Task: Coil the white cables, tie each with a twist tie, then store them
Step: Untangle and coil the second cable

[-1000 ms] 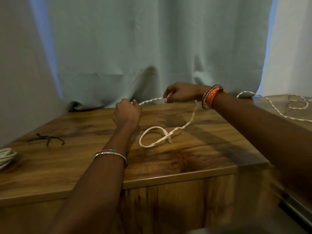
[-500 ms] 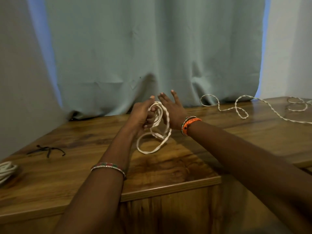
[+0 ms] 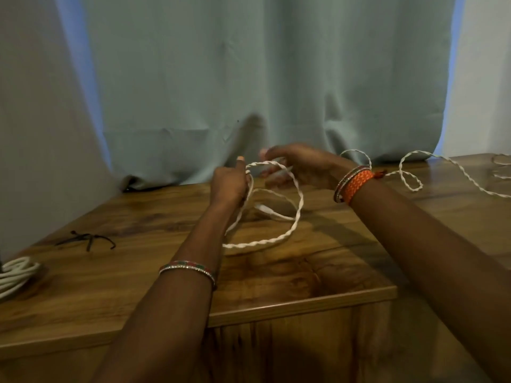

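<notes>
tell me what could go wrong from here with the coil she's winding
1. The loose loops of the twisted white cable hang from the left hand unevenly, so they may slip free or tangle.
2. The uncoiled tail forms a loop behind the right hand; pulling could tighten it into a knot.
3. The black twist ties lie apart, a reach away.

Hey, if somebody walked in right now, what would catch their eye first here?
Two hands at the middle of the wooden table: the left hand grips loops of a white cable, and the right hand, with an orange wristband, guides it. The rest of the cable trails off right. A coiled cable lies at the far left edge, with dark twist ties behind it.
</notes>
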